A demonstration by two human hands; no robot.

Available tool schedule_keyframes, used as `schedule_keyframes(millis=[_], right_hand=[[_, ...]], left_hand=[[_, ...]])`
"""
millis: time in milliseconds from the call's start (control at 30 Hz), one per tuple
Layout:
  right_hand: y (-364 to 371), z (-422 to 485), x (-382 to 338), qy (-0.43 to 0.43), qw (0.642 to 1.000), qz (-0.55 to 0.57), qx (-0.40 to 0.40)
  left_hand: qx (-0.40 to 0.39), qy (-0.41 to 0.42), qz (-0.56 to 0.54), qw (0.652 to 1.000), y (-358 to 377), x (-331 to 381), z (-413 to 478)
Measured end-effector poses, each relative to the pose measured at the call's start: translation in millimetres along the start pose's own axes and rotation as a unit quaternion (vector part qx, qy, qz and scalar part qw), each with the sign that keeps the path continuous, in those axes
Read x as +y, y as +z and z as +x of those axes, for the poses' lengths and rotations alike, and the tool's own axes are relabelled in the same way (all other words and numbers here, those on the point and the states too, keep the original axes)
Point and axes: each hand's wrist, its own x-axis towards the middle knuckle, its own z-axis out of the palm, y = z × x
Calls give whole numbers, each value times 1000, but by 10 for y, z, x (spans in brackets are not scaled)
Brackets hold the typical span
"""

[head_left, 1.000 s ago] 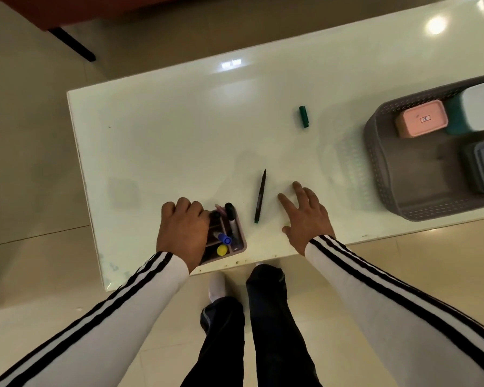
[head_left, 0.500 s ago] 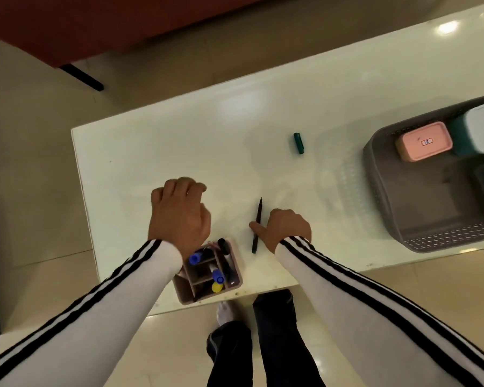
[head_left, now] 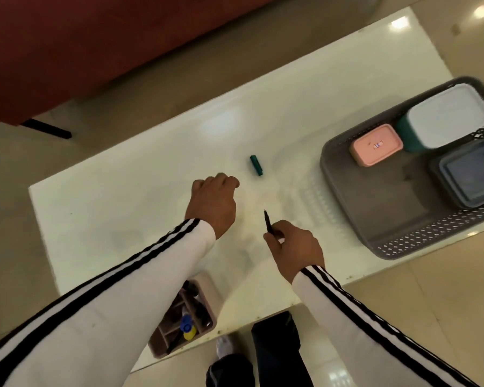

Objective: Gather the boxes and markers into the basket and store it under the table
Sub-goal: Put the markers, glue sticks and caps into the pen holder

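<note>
near edge of table [head_left: 123, 196]: holder [head_left: 185, 317] with markers | right hand [head_left: 294, 244] pinching pen [head_left: 268, 223] by its lower end, tip up: light, stiff, slick, I'd grip mid-barrel | left hand [head_left: 211, 202] curled, nothing showing in it, near green marker [head_left: 256, 165]: stubby, may roll, I'd take it across the barrel | far right: basket [head_left: 380, 213], three boxes [head_left: 376, 144] inside
</note>
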Motion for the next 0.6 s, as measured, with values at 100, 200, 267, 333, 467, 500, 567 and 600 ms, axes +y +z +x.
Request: schedule_keyframes(millis=[100,200,267,333,467,500,567,600], right_hand=[[-93,19,84,-12,999,37,26],[-125,-20,156,-18,997,68,39],[-121,-64,207,-18,995,84,42],[-101,-104,244,-17,994,99,50],[-54,-144,292,-13,992,109,65],[-49,-142,297,-13,992,108,62],[-53,-143,296,-14,993,108,56],[-66,-141,280,-18,992,109,57]], left_hand=[[-8,-5,-27,1000,84,63,277],[-6,-3,-56,998,145,120,494],[-8,13,-50,999,189,141,607],[-19,30,-26,999,224,157,722],[-21,46,-7,999,281,184,857],[-11,41,-19,999,291,187,853],[8,33,-47,998,307,192,803],[15,30,-66,997,311,188,769]])
